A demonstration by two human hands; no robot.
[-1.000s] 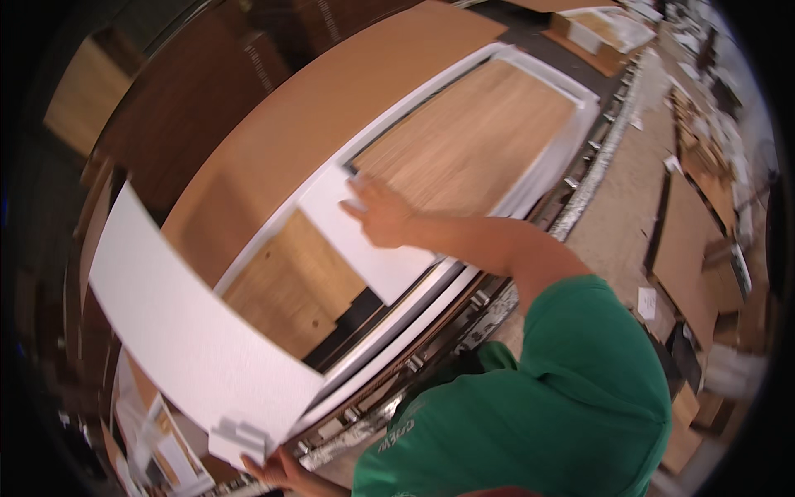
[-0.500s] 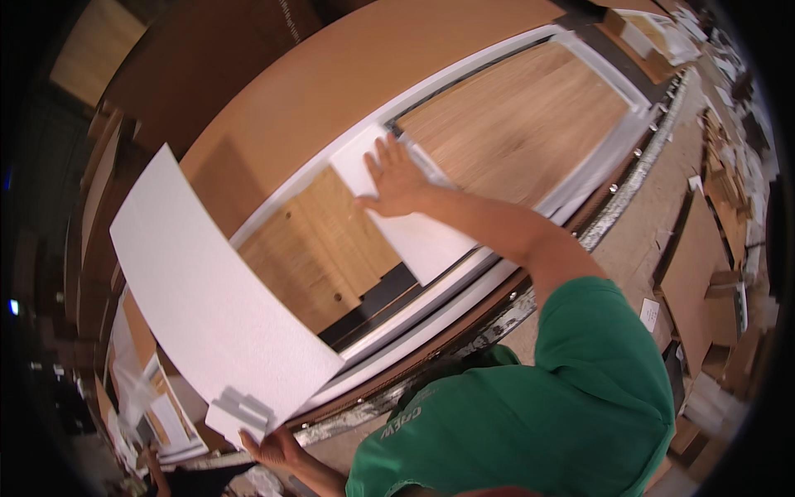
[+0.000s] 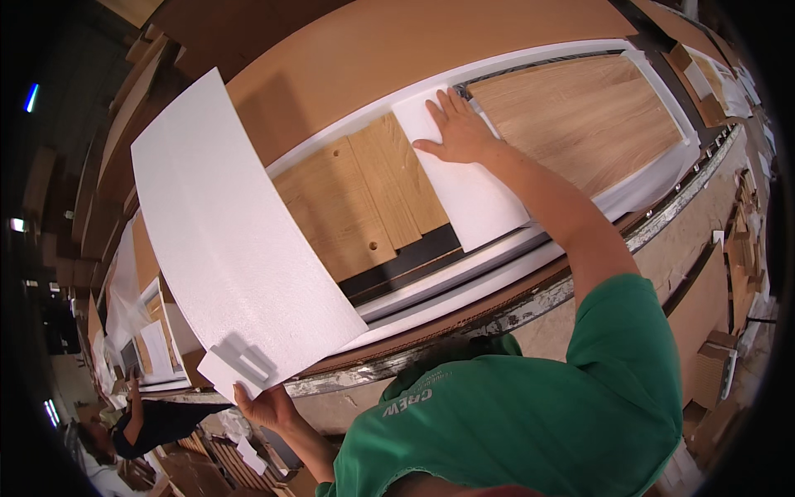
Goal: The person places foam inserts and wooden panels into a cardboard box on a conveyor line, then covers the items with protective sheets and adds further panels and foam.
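Observation:
My left hand (image 3: 267, 407) grips the near corner of a large white foam sheet (image 3: 240, 240), thumb on top. A small white piece with grey strips (image 3: 238, 363) lies at that corner, against the thumb. The sheet bows and stands tilted over the left end of a long carton. My right hand (image 3: 462, 132) rests with fingers spread on a smaller white foam sheet (image 3: 464, 190). Between the two sheets lie light wood-grain panels (image 3: 356, 195) with round holes. Right of the smaller sheet is a larger wood-grain board (image 3: 580, 120) edged with white wrap.
A brown cardboard flap (image 3: 364, 62) rises along the carton's far side. A worn metal rail (image 3: 530, 308) runs along the near side. At the far left another person (image 3: 157, 421) stands beside a second carton. Cardboard scraps (image 3: 704, 298) lie on the right.
The whole scene has shifted up and to the right with the head's movement. Both hands keep the same contact with their foam sheets.

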